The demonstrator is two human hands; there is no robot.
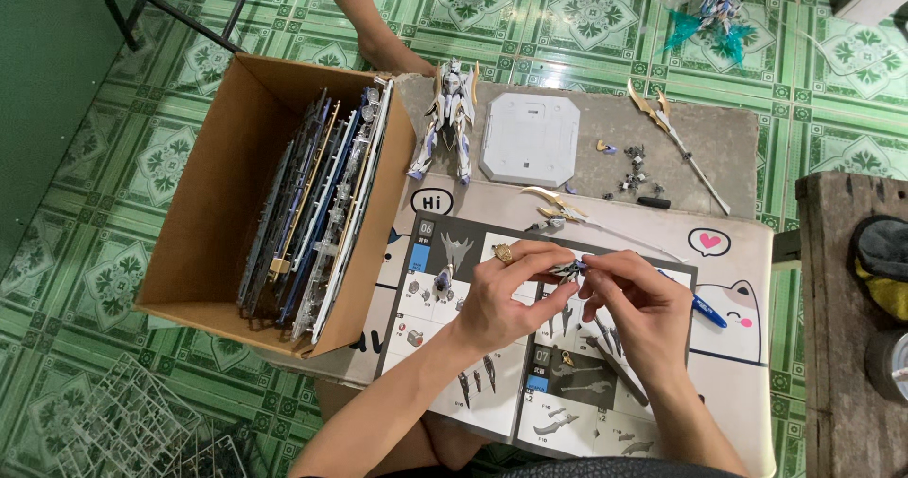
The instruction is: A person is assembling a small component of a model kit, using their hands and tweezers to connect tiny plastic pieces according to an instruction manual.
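Two hands are seen from the head view: a small dark plastic part [568, 270] is pinched between the fingers of the left hand [501, 294], which wears one gold ring, and those of the right hand [636, 310]. Beneath them one glossy instruction booklet [492, 383] lies open on the surface. Beyond the fingers stand one white-and-gold model figure [452, 119] and one flat octagonal white base [529, 139]. Left of them, one cardboard box [203, 194] holds thin plastic part frames.

arms: bare, no sleeves | left hand [497, 298]: 1 gold ring
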